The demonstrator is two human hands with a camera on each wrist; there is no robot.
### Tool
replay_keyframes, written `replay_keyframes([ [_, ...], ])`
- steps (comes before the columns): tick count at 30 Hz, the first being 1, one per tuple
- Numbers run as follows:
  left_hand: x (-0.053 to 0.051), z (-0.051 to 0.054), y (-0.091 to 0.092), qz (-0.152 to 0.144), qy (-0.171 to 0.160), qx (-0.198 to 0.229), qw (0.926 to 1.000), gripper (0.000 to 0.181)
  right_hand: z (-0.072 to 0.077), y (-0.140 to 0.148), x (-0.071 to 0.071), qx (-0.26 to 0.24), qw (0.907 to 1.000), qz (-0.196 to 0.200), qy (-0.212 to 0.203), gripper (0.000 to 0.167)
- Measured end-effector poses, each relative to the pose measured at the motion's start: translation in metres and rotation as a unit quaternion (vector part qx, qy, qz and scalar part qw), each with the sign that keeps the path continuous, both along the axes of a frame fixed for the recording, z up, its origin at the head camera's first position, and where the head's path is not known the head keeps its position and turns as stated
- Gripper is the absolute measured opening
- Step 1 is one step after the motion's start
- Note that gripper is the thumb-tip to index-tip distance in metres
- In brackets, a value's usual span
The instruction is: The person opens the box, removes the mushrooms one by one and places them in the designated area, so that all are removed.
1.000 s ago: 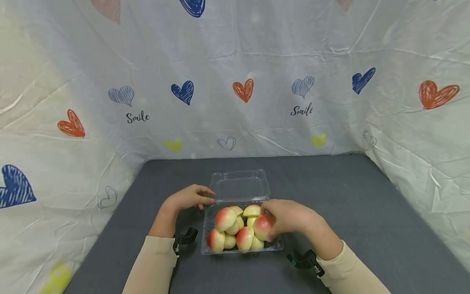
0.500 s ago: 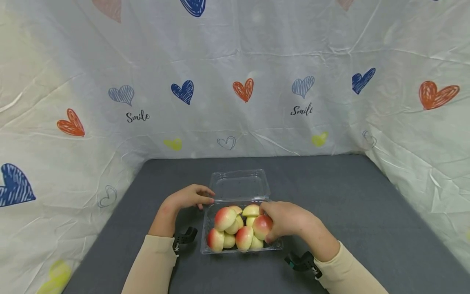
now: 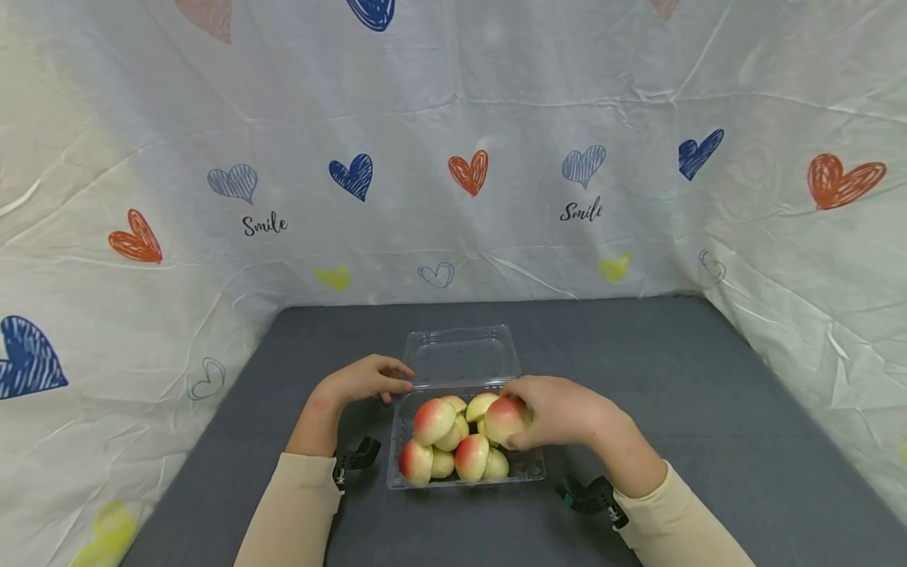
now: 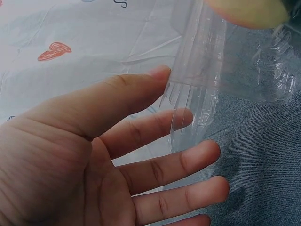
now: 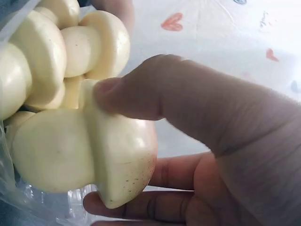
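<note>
1. The mushroom (image 3: 506, 420) is at the right side of the clear box (image 3: 527, 470). The right hand (image 3: 567, 411) grips its cap (image 5: 129, 157), thumb on one side, fingers curled round the other; that hold looks firm enough without harder squeezing.
2. Whether it is clear of the box floor cannot be told, so slow, straight up-or-down movement seems safest.
3. The other mushrooms (image 3: 434, 421) crowd close by; steer the stalk (image 5: 54, 150) away from them.
4. The left hand (image 3: 364, 379), fingers loosely spread and gripping nothing, has its thumb at the box's edge; light pressure there should steady it.
5. Leave the lid (image 3: 462, 356) folded back over the counter (image 3: 638, 378).
</note>
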State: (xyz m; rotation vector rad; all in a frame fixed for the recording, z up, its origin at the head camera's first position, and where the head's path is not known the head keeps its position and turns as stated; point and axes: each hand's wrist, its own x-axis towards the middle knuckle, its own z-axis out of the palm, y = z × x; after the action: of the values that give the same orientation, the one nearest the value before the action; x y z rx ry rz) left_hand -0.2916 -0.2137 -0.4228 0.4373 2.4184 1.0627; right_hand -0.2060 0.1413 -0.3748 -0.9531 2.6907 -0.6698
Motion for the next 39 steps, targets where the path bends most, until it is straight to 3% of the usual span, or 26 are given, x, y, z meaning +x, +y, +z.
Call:
replay_keyframes([
  [9,-0.002,-0.002,-0.001,-0.002,0.002,-0.001,1.0,0.047,0.006,0.011,-0.003,-0.033,0.9987,-0.036,-0.018,0.051],
  [18,-0.001,-0.001,0.0,0.0,0.0,-0.002,1.0,0.046,0.014,0.029,-0.007,-0.064,0.9962,-0.057,0.014,0.04],
  [23,-0.001,0.0,0.0,0.001,0.002,-0.004,1.0,0.046,0.017,0.041,-0.012,-0.073,0.9946,-0.074,0.009,0.04],
  [32,-0.002,-0.001,0.0,0.002,0.003,-0.005,1.0,0.047,0.016,0.058,-0.022,-0.063,0.9906,-0.121,-0.004,0.046],
  [39,-0.002,-0.002,0.0,0.0,0.004,-0.004,1.0,0.047,0.007,0.066,-0.034,-0.04,0.9878,-0.149,-0.015,0.052],
])
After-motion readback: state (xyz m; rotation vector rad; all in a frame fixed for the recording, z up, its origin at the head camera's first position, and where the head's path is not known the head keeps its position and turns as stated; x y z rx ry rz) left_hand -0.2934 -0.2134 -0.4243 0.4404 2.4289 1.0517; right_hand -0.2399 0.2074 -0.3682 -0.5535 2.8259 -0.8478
